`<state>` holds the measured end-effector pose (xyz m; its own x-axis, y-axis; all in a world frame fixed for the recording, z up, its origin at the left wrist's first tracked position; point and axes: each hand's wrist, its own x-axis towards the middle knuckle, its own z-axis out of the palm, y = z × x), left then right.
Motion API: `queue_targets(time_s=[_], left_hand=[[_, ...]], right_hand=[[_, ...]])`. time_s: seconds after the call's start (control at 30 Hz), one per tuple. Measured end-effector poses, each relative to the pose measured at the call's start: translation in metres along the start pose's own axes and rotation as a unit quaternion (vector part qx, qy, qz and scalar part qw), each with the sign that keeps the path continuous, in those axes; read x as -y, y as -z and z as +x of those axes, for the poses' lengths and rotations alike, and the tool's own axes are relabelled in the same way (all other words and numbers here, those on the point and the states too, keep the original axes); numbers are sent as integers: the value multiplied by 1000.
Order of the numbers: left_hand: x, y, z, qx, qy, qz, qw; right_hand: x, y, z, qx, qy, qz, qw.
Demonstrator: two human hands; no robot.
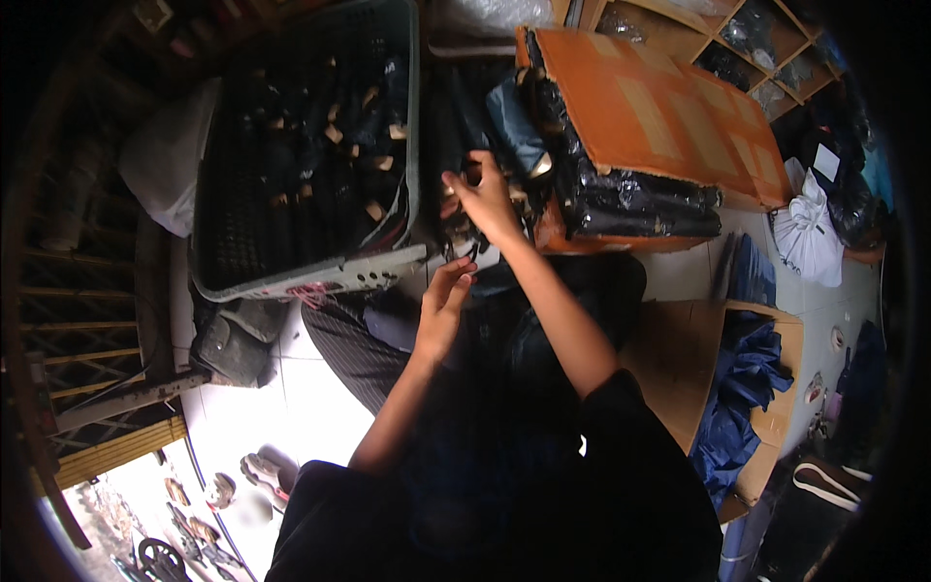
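My right hand [488,202] reaches over a row of dark, slim bundles [458,116] with tan ends. Its fingers curl round something dark there that I cannot make out. Nearer to me, my left hand [445,303] has thumb and fingertips pinched together. A small dark tip shows at its fingertips, too little to name. Just right of the row leans a blue-grey wrapped bundle [517,124]. On the left, a big grey-green plastic crate [415,126] holds many similar dark bundles with tan ends.
An orange-brown cardboard box [669,107] at the right holds black, shiny plastic-wrapped packs [640,206]. Closer on the right, an open carton [679,354] contains crumpled blue fabric [742,398]. A white tied bag [810,228] sits at far right. Shoes [267,475] lie lower left.
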<state>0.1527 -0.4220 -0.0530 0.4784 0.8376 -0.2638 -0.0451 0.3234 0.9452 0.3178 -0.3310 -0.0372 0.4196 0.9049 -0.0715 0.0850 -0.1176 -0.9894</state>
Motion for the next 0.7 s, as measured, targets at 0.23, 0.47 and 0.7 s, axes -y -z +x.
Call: queue_targets(time_s=[0.23,0.47,0.7], left_hand=[[34,9,-6,-5,5,51,999],[88,5,42,158,-195,484,839],[132,21,83,140,-82,609,776]], right_hand=[[-17,64,-62,6,86,3,996],[-57,163,-161,-28,32,-466,884],[-57,155,-189,-96,12,-368,925]])
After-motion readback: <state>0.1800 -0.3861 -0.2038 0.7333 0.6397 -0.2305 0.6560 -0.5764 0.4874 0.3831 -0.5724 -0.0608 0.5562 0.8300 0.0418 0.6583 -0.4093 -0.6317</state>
